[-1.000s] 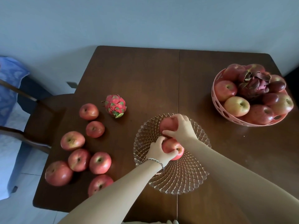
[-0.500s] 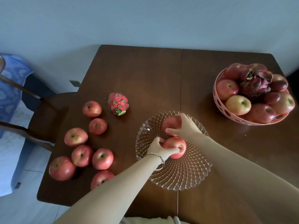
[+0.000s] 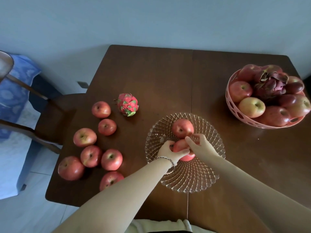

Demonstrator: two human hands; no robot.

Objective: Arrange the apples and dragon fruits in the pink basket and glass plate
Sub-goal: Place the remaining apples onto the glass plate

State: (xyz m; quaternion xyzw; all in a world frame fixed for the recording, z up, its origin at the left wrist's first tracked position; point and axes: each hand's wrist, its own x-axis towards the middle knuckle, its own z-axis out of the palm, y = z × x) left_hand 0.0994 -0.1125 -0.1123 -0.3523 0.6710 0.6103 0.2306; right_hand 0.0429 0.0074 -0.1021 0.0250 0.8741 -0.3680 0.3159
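Both the left hand [image 3: 169,151] and right hand [image 3: 200,145] gripped one smooth apple [image 3: 182,149] over the faceted glass plate [image 3: 188,180], beside a second apple [image 3: 182,128]; seven loose apples [image 3: 101,143] lay left

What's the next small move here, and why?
Probably let go of the near apple and reach left. Both the left hand and right hand hold it on the glass plate beside another apple; seven loose apples wait.

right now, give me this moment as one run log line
left hand: on near apple | right hand: same apple | glass plate: two apples | pink basket: full
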